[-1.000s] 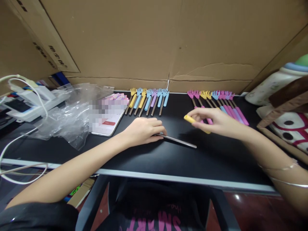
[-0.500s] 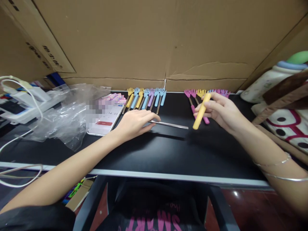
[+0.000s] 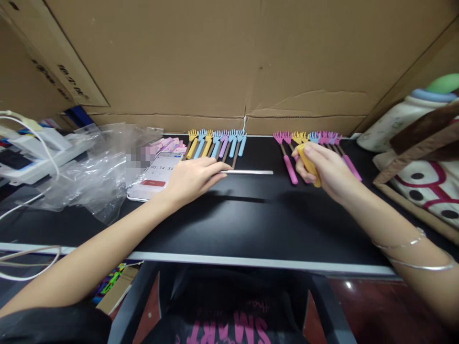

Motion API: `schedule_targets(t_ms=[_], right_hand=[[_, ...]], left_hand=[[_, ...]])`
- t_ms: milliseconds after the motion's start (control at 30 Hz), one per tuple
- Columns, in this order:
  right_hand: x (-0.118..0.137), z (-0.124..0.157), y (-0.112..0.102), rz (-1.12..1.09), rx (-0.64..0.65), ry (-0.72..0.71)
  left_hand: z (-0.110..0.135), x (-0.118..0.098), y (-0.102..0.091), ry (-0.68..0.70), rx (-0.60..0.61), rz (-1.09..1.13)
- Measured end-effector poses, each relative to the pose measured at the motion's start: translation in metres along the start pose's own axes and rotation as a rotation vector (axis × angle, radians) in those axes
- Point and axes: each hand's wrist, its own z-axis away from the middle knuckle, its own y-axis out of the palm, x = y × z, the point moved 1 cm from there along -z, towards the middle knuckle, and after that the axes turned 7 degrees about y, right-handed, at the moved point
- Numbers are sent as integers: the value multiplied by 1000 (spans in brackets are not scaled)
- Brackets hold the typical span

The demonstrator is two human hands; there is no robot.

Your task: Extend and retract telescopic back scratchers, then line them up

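Note:
My left hand (image 3: 195, 181) pinches a thin metal rod (image 3: 253, 172), which points right, nearly level above the black table. The rod's left end is hidden by my fingers. My right hand (image 3: 330, 167) is closed around a yellow tube-shaped handle (image 3: 311, 168), its top leaning left. Behind my left hand lies a row of back scratchers (image 3: 215, 143) with yellow, blue and purple claws. Another group, with pink, yellow, blue and purple claws, lies by my right hand; one pink-handled back scratcher (image 3: 289, 167) is just left of it. My right hand covers part of this group.
A phone (image 3: 158, 183) showing a timer and a crumpled clear plastic bag (image 3: 96, 177) lie on the left. A white power strip (image 3: 46, 155) with cables is farther left. On the right are a bottle (image 3: 398, 119) and a patterned bag (image 3: 426, 181). Cardboard (image 3: 222, 62) walls the back.
The metal rod has swung up to nearly level and shifted slightly left. My right hand has turned the yellow handle, so its top now leans left instead of right and its fingers wrap it more.

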Motion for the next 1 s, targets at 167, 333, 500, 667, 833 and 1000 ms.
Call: schedule_targets(t_ms=[167, 333, 500, 667, 833, 1000], right_hand=[[-1, 2, 2, 171, 74, -25], [-5, 3, 4, 360, 100, -136], [-5, 6, 6, 559, 100, -219], [-6, 10, 10, 651, 144, -260], [-9, 11, 13, 715, 103, -278], [-7, 12, 14, 764, 90, -280]], left_hand=[[1, 2, 0, -34, -1, 10], [0, 2, -1, -47, -7, -19], [0, 1, -3, -54, -2, -21], [0, -1, -2, -53, 15, -2], [0, 0, -1, -60, 23, 18], [1, -2, -1, -56, 32, 16]])
